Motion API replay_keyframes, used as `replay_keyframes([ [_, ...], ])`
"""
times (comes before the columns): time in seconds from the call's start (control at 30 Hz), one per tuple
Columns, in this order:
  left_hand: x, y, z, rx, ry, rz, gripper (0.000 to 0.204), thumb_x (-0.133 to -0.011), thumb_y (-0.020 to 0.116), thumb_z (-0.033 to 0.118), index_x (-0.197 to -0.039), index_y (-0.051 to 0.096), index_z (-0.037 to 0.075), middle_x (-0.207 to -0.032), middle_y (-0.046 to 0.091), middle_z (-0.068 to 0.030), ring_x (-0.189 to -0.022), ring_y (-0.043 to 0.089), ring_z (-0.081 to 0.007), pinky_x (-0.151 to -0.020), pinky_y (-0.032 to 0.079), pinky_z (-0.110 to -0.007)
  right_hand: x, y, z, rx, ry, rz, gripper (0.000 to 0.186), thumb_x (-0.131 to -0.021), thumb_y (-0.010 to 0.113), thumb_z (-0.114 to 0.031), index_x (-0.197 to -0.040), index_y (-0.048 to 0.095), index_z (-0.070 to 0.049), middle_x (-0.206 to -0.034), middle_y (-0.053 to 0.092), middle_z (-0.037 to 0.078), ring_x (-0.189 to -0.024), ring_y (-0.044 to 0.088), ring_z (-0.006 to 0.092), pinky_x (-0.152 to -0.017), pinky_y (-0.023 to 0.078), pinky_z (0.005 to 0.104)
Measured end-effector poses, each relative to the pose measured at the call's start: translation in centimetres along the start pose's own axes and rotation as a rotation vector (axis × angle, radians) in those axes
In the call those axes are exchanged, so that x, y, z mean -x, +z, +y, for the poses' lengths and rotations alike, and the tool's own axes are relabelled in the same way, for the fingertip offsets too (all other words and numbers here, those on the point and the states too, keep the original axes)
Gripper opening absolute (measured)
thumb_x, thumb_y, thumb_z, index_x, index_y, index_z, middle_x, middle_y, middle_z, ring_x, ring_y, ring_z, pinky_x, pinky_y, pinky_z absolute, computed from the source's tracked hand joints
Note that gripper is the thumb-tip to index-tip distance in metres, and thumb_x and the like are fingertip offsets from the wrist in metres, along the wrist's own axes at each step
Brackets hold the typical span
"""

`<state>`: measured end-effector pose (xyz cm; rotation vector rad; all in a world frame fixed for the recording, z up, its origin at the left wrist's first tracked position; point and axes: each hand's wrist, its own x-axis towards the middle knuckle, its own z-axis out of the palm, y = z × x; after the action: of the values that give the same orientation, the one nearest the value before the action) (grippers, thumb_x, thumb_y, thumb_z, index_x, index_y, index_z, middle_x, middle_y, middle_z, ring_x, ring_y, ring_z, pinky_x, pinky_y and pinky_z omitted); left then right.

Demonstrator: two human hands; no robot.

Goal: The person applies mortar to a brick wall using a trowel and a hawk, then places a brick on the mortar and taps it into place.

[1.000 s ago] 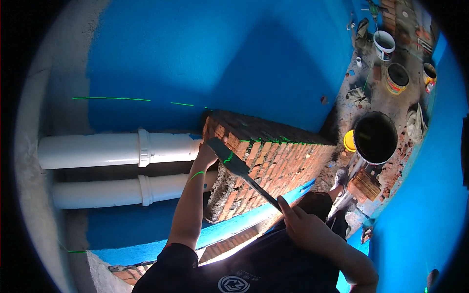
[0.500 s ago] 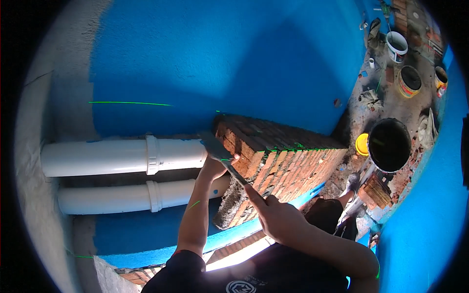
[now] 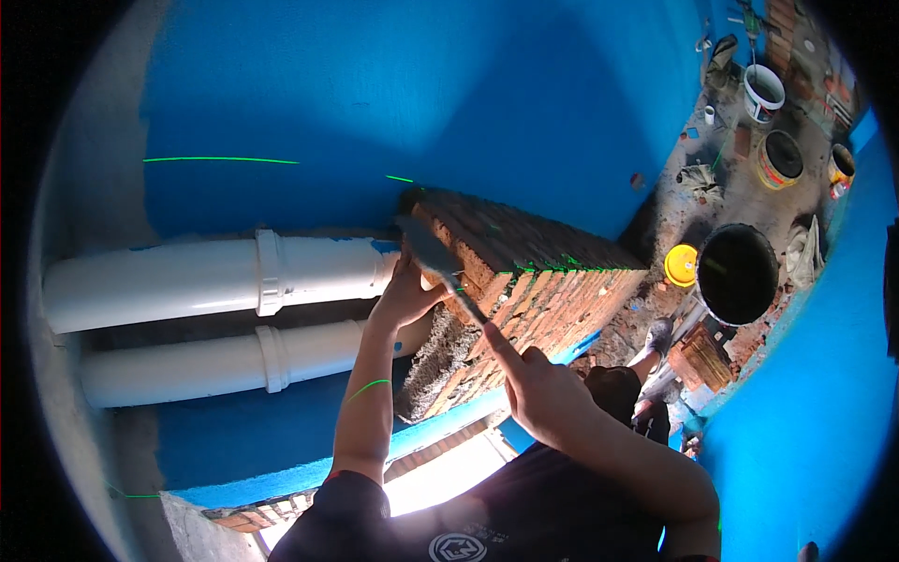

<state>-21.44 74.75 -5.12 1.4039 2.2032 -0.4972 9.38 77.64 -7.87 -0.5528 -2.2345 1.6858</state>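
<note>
My right hand [image 3: 541, 391] is closed round the handle of a trowel [image 3: 429, 248]. The trowel's grey, mortar-smeared blade points up and left, over the end of a low brick wall [image 3: 562, 300]. Below the blade, my left hand [image 3: 407, 295] grips an orange brick [image 3: 430, 279] at the wall's upper end, its thumb to the right. The blade hides part of that brick and some fingertips. Rough grey mortar [image 3: 435, 361] covers the wall's end face below my left hand.
Two white pipes [image 3: 178, 281] run leftward from the wall's end. A blue wall [image 3: 375, 94] rises behind. On the floor at right stand a large black bucket [image 3: 776, 272], a yellow lid [image 3: 681, 266], a white bucket [image 3: 764, 88] and loose bricks [image 3: 707, 361]. Green laser lines cross the surfaces.
The view has shifted, so the wall and pipes sit higher and further left. My left hand's thumb now shows against the brick. The trowel stays in my right hand, its blade over the brick.
</note>
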Motion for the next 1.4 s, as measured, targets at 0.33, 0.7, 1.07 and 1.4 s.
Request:
replay_keyframes([
  [0.33, -0.7, 1.6, -0.3, 0.055, 0.147, 0.468, 0.061, -0.075, 0.072, 0.036, -0.125, 0.048, 0.011, -0.135, 0.039, -0.0157, -0.126, 0.037, -0.0308, -0.104, 0.031, -0.037, 0.7, 1.6, -1.1, -0.022, 0.053, 0.108, 0.07, -0.085, 0.053, -0.01, -0.145, 0.018, -0.013, -0.07, 0.054, 0.017, -0.053, 0.056, 0.0324, -0.047, 0.047, 0.0431],
  [0.7, -1.1, 2.1, -2.3, 0.097, 0.108, 0.245, 0.101, -0.075, 0.067, 0.052, -0.147, 0.006, 0.017, -0.152, -0.004, -0.0167, -0.14, 0.002, -0.0331, -0.111, 0.018, -0.043, 1.3, 2.7, -1.8, 0.049, 0.006, 0.14, 0.06, -0.089, 0.049, -0.015, -0.141, 0.024, -0.004, -0.065, 0.052, 0.018, -0.051, 0.057, 0.0314, -0.045, 0.048, 0.0419],
  [1.07, -1.0, 1.3, -2.3, 0.005, 0.095, 0.253, 0.1, -0.073, 0.068, 0.055, -0.147, 0.011, 0.017, -0.152, 0.0, -0.0155, -0.14, 0.007, -0.0338, -0.108, 0.022, -0.049, -0.2, 2.5, -3.2, 0.08, 0.001, 0.195, 0.064, -0.085, 0.053, -0.008, -0.142, 0.023, -0.003, -0.062, 0.053, 0.017, -0.053, 0.057, 0.0318, -0.05, 0.047, 0.0434],
  [1.4, -0.7, -0.4, -0.4, -0.1, 0.056, 0.203, 0.114, -0.066, 0.06, 0.073, -0.147, 0.002, 0.018, -0.153, -0.001, -0.0124, -0.14, 0.012, -0.0301, -0.107, 0.022, -0.052, 1.4, -2.3, 0.0, 0.007, 0.07, 0.271, 0.045, -0.089, 0.051, -0.011, -0.133, 0.042, -0.014, -0.069, 0.059, 0.018, -0.057, 0.06, 0.0315, -0.052, 0.046, 0.0432],
])
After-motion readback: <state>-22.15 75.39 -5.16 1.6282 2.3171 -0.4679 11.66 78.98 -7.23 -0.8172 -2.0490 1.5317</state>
